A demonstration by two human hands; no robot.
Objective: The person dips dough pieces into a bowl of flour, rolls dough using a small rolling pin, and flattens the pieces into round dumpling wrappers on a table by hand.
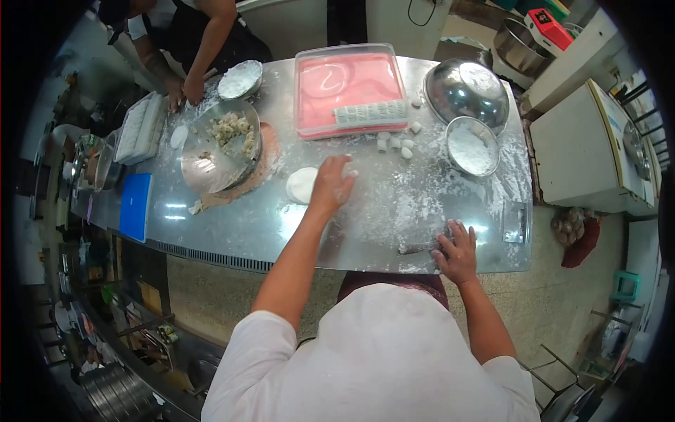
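Note:
My left hand (333, 183) is over the metal table, fingers apart and holding nothing, just right of a round white dough wrapper (302, 185). Near the front edge, my right hand (455, 253) has its fingers spread beside a dark rolling pin (416, 248) dusted with flour; whether they touch is unclear. Several small white dough pieces (407, 143) lie below a clear tray (351, 63) with a pink bottom, which holds a row of pale pieces (370, 112). To the right stands a bowl of white flour (473, 146).
A steel bowl of filling (232, 133) sits on a cloth at the left, near a blue board (136, 207). An overturned metal bowl (467, 91) stands back right. Across the table, a person's hands (184, 93) work beside another flour bowl (240, 79) and white trays (140, 129).

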